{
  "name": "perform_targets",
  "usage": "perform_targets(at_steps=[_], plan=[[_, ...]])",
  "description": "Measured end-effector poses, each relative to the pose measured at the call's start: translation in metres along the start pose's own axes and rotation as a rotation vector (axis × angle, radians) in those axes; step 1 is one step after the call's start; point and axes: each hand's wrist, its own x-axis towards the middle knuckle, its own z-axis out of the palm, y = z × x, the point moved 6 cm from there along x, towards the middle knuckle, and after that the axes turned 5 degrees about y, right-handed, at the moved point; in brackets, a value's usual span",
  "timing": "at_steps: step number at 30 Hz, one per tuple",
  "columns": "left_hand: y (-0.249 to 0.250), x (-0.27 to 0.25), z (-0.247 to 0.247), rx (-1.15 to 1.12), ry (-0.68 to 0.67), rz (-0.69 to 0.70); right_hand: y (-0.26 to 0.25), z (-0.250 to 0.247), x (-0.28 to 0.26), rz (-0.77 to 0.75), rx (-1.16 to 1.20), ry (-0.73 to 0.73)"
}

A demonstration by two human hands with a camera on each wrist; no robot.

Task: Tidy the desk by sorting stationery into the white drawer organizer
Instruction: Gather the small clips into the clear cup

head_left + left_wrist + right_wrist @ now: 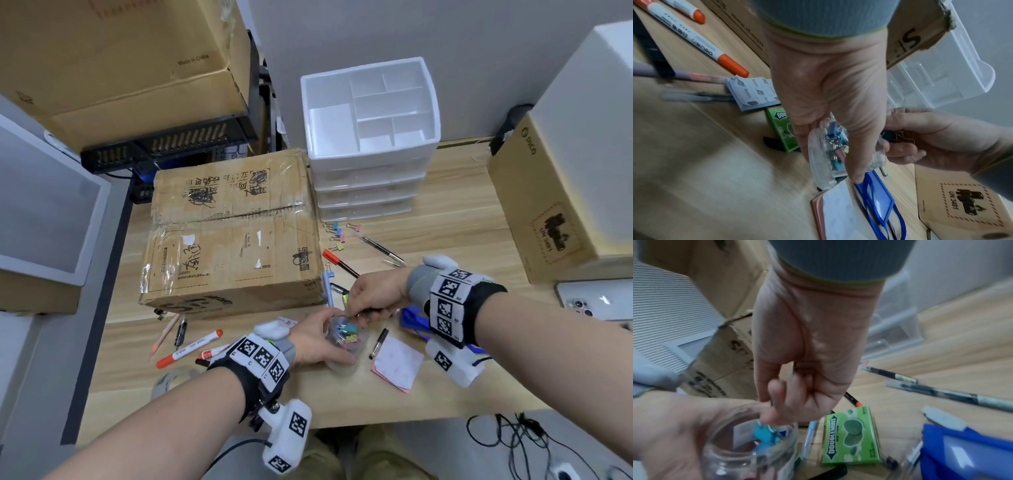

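Observation:
My left hand (327,339) grips a small clear jar (342,337) of coloured binder clips, tilted just above the desk. In the left wrist view the left hand (830,167) wraps the jar (818,164) from the side. My right hand (359,306) hovers at the jar's mouth with its fingers curled, pinching binder clips; a blue clip (764,433) sits at the jar rim (748,417) under the right fingertips (777,395). The white drawer organizer (368,161) stands at the back of the desk. Its open top compartments show nothing inside.
Loose binder clips (337,233), pens (376,246) and a red marker (339,262) lie in front of the organizer. More markers (191,346) lie left. Sticky notes (399,365), a blue badge holder (879,199) and a gum pack (852,436) surround the jar. A cardboard box (233,233) sits left.

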Motion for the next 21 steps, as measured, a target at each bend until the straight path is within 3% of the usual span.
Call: perform_targets(at_steps=[12, 21], plan=[[0.022, -0.004, 0.008, 0.073, -0.001, 0.063, -0.02, 0.001, -0.027, 0.026, 0.058, 0.053], [0.001, -0.007, 0.006, 0.019, 0.004, 0.044, -0.024, -0.001, -0.028, 0.008, 0.072, 0.045]])
